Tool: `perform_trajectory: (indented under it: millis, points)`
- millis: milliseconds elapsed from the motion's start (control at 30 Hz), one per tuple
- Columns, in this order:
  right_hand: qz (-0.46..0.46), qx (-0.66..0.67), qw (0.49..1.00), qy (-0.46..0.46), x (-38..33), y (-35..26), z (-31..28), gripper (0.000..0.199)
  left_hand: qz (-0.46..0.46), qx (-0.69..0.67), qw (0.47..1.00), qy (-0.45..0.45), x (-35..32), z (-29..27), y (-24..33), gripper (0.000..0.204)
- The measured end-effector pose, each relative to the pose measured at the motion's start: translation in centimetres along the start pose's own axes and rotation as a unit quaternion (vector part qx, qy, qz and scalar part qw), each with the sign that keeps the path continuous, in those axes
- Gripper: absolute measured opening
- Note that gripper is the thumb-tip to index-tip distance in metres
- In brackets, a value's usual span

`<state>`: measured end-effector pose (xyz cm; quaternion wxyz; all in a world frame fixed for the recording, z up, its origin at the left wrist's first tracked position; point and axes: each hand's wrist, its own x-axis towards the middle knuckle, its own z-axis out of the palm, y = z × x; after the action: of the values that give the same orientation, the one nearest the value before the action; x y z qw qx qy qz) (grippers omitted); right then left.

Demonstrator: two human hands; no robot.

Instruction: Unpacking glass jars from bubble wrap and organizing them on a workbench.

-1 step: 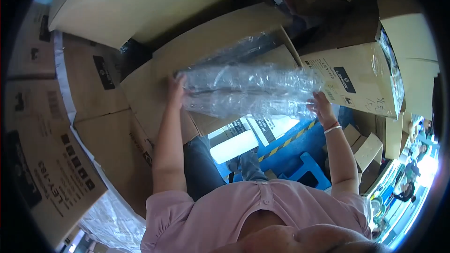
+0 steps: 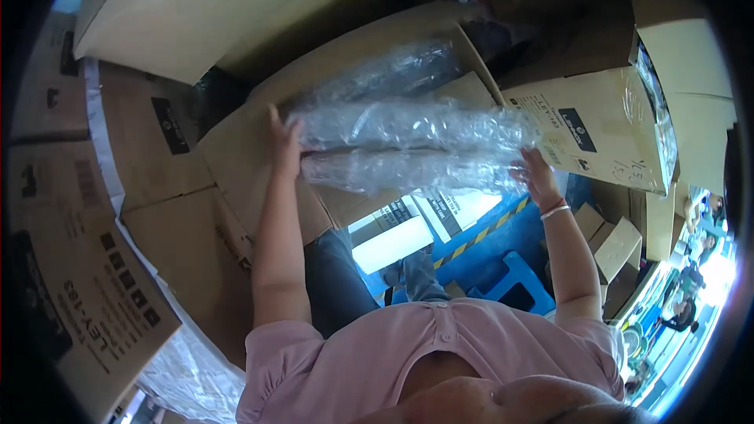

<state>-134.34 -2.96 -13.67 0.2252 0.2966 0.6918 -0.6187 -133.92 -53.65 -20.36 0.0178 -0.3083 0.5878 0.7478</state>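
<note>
My left hand (image 2: pixel 288 141) is at the left end of a long, clear, crinkled plastic-wrapped bundle (image 2: pixel 416 129), gripping it with one finger stuck out away from it. At the other end, my right hand (image 2: pixel 538 176) has its fingers bent around the plastic. The bundle lies crosswise between my hands, a dark seam along its length; what is inside it cannot be made out. It is over an open cardboard box (image 2: pixel 353 39). Behind it, a second clear plastic-wrapped piece (image 2: pixel 393 71) rests slanted in the box.
Stacked cartons (image 2: pixel 149 118) stand at the left. A large carton (image 2: pixel 593 129) is on the right, with a small open box (image 2: pixel 613 251) below it. A blue plastic stool (image 2: pixel 518 286) stands on the blue floor near yellow-black tape (image 2: pixel 491 232). People (image 2: pixel 682 314) are far right.
My left hand has shifted slightly left, and a finger now sticks up from the plastic. The piece behind shows more plainly. My right hand has hardly moved.
</note>
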Motion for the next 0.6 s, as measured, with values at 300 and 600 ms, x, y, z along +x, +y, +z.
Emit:
perform_trajectory:
  millis: [300, 600]
  points:
    - [-0.069, -0.028, 0.996, -0.042, 9.7, -0.1, 13.2, 0.031, 0.153, 0.133, 0.977, 0.061, 7.7, -12.2, -3.3, 0.053]
    - [-0.089, -0.038, 0.995, 0.023, 15.7, -5.3, 13.7, 0.035, 0.045, 0.263, 0.956, -0.119, 7.5, -8.3, -0.3, 0.059]
